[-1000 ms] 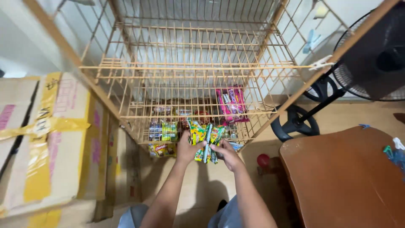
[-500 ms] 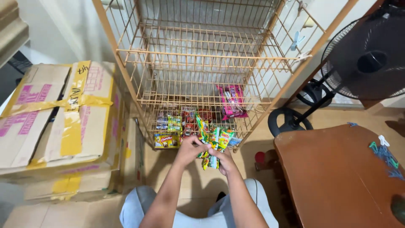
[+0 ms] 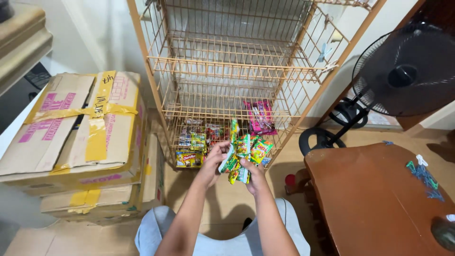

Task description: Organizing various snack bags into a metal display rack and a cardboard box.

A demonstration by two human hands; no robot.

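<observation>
head view: both hands meet in front of the wire rack (image 3: 161, 114), a tan metal grid frame with tiered baskets. left hand (image 3: 213, 159) and right hand (image 3: 253, 175) are closed around a bunch of snack packets (image 3: 244, 151), glossy green and yellow foil sachets fanned upward between the two grips. lower packet ends are hidden behind the fingers. more packets lie in the bottom basket, partly masked by wire. taped cardboard boxes (image 3: 80, 132) stack at left; a brown wooden surface (image 3: 374, 194) is cut off at right.
</observation>
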